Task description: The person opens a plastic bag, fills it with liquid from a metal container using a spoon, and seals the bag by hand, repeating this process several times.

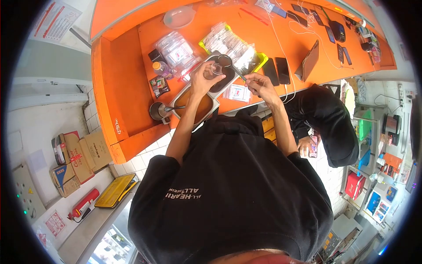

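Note:
My left hand (205, 80) holds a small clear cup (216, 69) over a metal container of dark sauce (221, 84). To its right, my right hand (259, 84) grips the handle of a ladle (238, 72). The ladle's round bowl (224, 60) is beside the cup, above the dark container. Nearer to me, a second metal container (203, 107) holds orange-brown sauce, partly hidden by my left forearm. At the left, a metal pot (157, 111) has a spoon handle reaching over the orange sauce.
A yellow-green tray of packets (263, 60), plastic bags (176, 49), a bottle (161, 68) and phones (282, 70) surround the containers on the orange table (246, 22). A person in black (327, 119) bends at the right, holding a phone (313, 146).

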`<action>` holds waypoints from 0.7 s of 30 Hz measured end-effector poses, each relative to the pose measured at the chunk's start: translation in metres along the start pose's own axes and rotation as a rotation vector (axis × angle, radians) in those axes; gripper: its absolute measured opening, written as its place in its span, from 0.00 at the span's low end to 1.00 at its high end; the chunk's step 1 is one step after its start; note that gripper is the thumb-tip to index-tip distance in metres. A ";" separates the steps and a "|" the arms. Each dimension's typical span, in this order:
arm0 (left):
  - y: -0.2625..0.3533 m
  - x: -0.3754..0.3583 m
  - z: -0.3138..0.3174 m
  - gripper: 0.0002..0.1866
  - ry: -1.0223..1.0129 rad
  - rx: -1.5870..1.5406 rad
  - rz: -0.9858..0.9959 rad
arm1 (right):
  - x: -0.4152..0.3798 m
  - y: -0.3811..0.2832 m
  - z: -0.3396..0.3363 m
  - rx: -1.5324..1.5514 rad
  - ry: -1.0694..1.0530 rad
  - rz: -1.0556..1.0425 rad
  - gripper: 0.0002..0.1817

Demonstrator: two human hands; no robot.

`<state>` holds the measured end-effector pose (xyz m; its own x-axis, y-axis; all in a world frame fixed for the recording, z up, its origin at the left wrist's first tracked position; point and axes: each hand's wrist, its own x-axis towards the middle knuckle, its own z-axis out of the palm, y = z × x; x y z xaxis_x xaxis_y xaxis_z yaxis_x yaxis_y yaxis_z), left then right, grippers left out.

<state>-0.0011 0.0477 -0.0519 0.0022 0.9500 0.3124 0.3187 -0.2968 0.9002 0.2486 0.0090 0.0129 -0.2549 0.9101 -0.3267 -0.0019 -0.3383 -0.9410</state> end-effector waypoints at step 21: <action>0.021 -0.001 0.001 0.33 -0.001 0.015 0.074 | -0.006 -0.013 0.007 -0.156 0.005 -0.139 0.08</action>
<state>0.0064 0.0408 -0.0335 0.0269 0.9257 0.3774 0.3321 -0.3644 0.8700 0.2433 0.0057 0.0275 -0.2579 0.9468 -0.1926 0.1130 -0.1684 -0.9792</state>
